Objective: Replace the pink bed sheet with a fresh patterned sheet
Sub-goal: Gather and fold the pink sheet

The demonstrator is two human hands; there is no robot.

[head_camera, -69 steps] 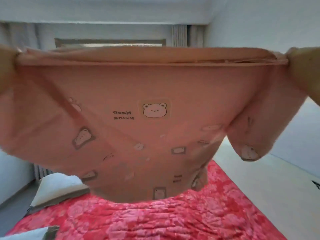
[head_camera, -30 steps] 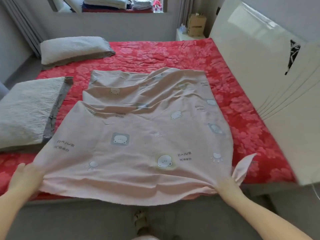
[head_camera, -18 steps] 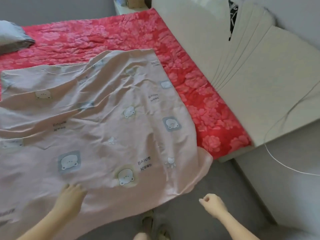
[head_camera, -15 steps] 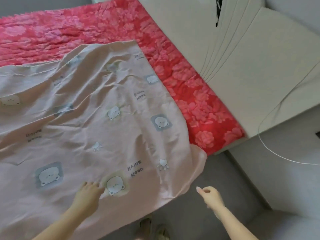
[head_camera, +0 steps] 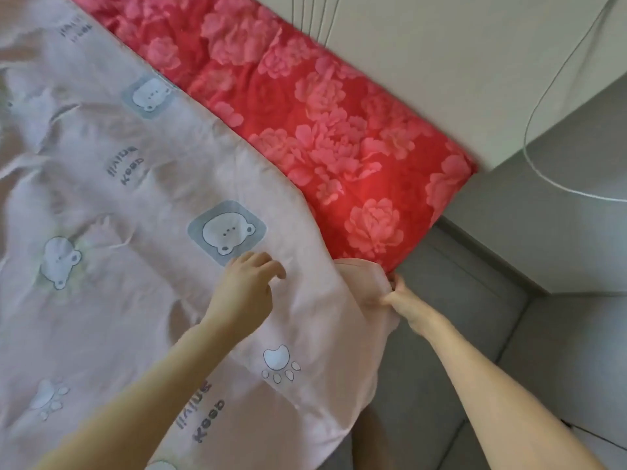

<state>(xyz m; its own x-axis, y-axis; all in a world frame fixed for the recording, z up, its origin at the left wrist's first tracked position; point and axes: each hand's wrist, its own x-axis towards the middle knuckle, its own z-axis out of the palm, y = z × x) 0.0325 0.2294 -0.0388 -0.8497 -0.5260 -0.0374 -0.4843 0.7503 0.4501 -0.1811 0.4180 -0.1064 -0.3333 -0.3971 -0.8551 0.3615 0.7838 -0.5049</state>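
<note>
A pale pink sheet (head_camera: 142,205) printed with bears, paws and small words lies spread over the bed and hangs off its near edge. Under it shows the red floral bed cover (head_camera: 325,130), bare along the right side down to the bed's corner. My left hand (head_camera: 247,286) rests on top of the sheet with its fingers loosely spread, near a bear print. My right hand (head_camera: 403,300) pinches the sheet's right edge at the bed's near right corner, where the fabric is bunched.
A white headboard panel (head_camera: 441,62) runs along the right side of the bed. A thin white cable (head_camera: 529,130) loops over the panel and the grey floor (head_camera: 475,317). A white furniture edge (head_camera: 583,239) stands at the right.
The view has moved in toward the bed's near right corner. My right hand, free and loosely closed before, has reached to the sheet's edge and gripped it. My left hand has shifted right on the sheet.
</note>
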